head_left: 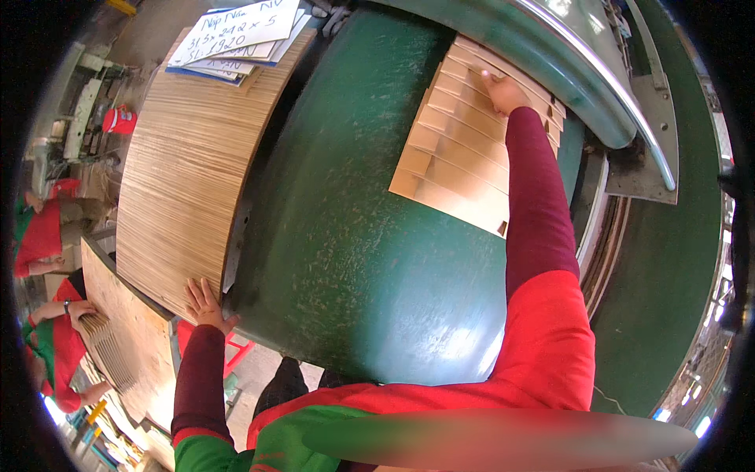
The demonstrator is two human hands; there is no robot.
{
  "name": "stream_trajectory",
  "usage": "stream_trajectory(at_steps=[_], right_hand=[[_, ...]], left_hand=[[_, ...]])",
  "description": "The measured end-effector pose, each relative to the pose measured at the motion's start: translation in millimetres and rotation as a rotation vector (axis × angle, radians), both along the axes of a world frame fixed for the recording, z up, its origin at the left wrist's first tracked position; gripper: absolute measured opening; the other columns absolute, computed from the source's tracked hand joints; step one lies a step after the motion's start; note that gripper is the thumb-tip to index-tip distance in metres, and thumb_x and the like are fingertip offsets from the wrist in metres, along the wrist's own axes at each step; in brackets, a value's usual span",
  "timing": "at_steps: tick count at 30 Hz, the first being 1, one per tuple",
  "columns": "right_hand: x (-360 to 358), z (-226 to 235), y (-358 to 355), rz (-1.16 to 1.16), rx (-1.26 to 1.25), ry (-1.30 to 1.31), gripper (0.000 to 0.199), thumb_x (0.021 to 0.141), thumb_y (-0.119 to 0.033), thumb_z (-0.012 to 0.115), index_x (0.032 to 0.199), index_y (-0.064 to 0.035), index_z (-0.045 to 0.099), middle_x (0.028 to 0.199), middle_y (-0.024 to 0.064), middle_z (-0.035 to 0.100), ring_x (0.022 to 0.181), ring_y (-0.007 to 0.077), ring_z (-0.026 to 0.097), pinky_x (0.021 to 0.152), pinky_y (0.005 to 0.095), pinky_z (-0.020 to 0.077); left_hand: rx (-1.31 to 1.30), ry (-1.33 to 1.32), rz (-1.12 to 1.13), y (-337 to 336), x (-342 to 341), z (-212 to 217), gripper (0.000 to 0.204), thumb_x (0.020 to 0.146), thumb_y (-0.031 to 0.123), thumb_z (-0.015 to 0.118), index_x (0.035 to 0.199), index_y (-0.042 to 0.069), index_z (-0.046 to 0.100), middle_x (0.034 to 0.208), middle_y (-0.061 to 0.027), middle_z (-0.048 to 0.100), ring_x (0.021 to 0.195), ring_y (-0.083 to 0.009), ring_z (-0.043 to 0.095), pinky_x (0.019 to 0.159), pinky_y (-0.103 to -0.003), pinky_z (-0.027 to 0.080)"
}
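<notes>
Overlapping thin wooden panels (464, 149) lie in a stepped row on a green belt (338, 181), their far edges close to a large green roller (582, 71). On the far part of these panels rests my right hand (507, 93), with one digit stretched out toward the left and the other fingers partly hidden; no object shows in its grasp. My left hand (206, 304) lies with fingers spread on the near edge of a striped wood-grain board surface (189, 173), left of the belt. It holds nothing.
Paper sheets with handwriting (236, 39) lie on the far end of the striped surface. A metal bar (605, 63) runs along the roller. At the lower left, another person's hands (81, 311) hold a stack of thin boards (106, 350) by a plywood sheet (145, 338). A red bucket (119, 119) stands beyond.
</notes>
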State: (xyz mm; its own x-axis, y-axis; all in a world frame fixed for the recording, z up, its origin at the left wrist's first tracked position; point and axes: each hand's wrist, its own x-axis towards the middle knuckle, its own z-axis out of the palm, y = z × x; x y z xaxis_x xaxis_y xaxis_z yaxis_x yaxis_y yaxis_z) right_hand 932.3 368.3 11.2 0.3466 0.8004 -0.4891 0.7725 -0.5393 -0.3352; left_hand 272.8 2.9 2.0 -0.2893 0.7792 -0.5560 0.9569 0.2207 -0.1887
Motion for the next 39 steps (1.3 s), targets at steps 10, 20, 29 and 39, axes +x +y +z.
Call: stream_trajectory(at_steps=[10, 20, 29, 39], right_hand=[[8.5, -15.5, 8.9, 0.202, 0.075, -0.155, 0.065, 0.091, -0.058, 0.034, 0.107, -0.0031, 0.064, 0.108, 0.0243, 0.061, 0.106, 0.0350, 0.058, 0.090, 0.0419, 0.0437], [-8.1, 33.8, 3.0, 0.206, -0.060, -0.208, 0.067, 0.083, -0.064, 0.045, 0.090, -0.0022, 0.070, 0.087, 0.0205, 0.067, 0.091, 0.0356, 0.064, 0.082, 0.0439, 0.0483], [45.9, -32.9, 22.4, 0.307, 0.406, -0.421, 0.069, 0.092, -0.056, 0.030, 0.134, -0.0035, 0.045, 0.137, 0.0242, 0.043, 0.127, 0.0380, 0.041, 0.107, 0.0443, 0.0302], [55.4, -36.8, 43.5, 0.203, 0.206, -0.405, 0.086, 0.088, -0.069, 0.021, 0.140, -0.0017, 0.035, 0.144, 0.0239, 0.031, 0.136, 0.0364, 0.027, 0.111, 0.0475, 0.0191]], left_hand=[[0.054, -0.051, -0.010, -3.5, -2.2, -0.4, 0.136, 0.047, 0.034, 0.087, 0.148, 0.013, -0.002, 0.152, -0.0201, -0.014, 0.140, -0.0407, -0.013, 0.106, -0.065, 0.006], [0.054, -0.054, 0.010, -0.4, 4.1, 4.4, 0.134, 0.049, 0.034, 0.086, 0.148, 0.015, -0.001, 0.153, -0.0197, -0.014, 0.141, -0.0392, -0.012, 0.106, -0.065, 0.006], [-0.010, -0.089, 0.052, 3.0, 5.3, 9.4, 0.129, 0.051, 0.040, 0.086, 0.148, 0.013, 0.005, 0.153, -0.0204, -0.010, 0.141, -0.0404, -0.010, 0.106, -0.066, 0.007], [0.032, -0.053, -0.003, -6.3, 4.7, 5.6, 0.127, 0.051, 0.051, 0.083, 0.148, 0.013, 0.010, 0.153, -0.0235, -0.005, 0.140, -0.0449, -0.005, 0.103, -0.070, 0.008]])
